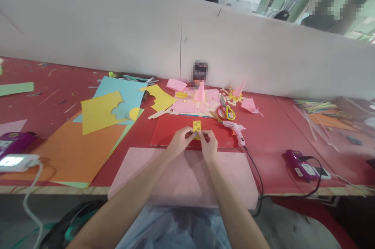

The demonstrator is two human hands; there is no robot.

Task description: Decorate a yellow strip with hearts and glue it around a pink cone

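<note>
Between my two hands is a small yellow paper strip [197,125] with darker spots or holes, held upright over a red board [166,131]. My left hand [182,139] pinches its lower left side. The fingers of my right hand [208,143] close on its lower right side. Fingertips hide the strip's bottom part. A pink glue gun [236,129] rests just right of the board, its nozzle toward the scissors [225,111] with red and yellow handles. Beyond the board lies pink paper [187,106] bearing an upright pink paper piece [199,93].
Sheets of orange [73,151], blue [117,85] and yellow paper [101,114] overlap on the left. A pink sheet [181,178] overhangs the table's front edge. A black cord [258,171] runs from the glue gun to a purple power socket [301,165]. A white partition [117,26] stands behind.
</note>
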